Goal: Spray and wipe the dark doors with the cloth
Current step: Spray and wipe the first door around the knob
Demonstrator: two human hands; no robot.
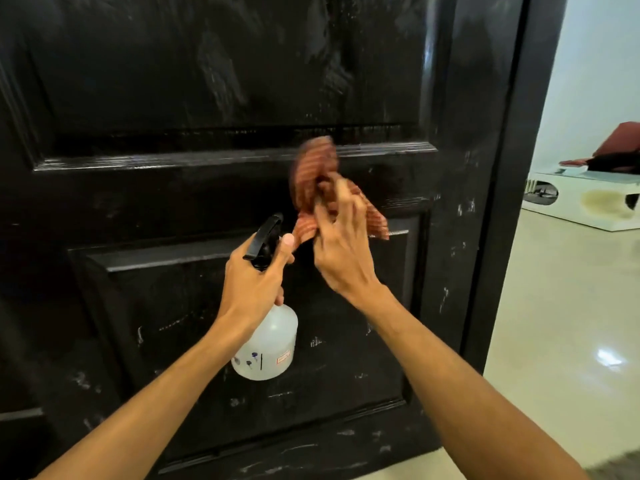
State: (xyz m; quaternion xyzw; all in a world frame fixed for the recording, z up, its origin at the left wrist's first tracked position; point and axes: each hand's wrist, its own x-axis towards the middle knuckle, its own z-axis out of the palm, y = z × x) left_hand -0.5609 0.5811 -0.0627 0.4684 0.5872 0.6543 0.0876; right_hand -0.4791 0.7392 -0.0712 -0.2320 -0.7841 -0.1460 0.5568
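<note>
Left hand (254,284) was wrapped round the neck of the sprayer (266,337), thumb up by the black trigger head; the bottle hung below the fist. Right hand (341,251) pinched the cloth (313,171), bunched and blurred, in front of the door (207,98) at the mid rail. Cloth looked soft, limp, light: best gathered into a pad. Sprayer probably light, rigid plastic; hold at the neck. Upper panel showed wet streaks.

the black door (207,81) blocks everything ahead, while open passage lies right over the pale floor (561,323).
</note>
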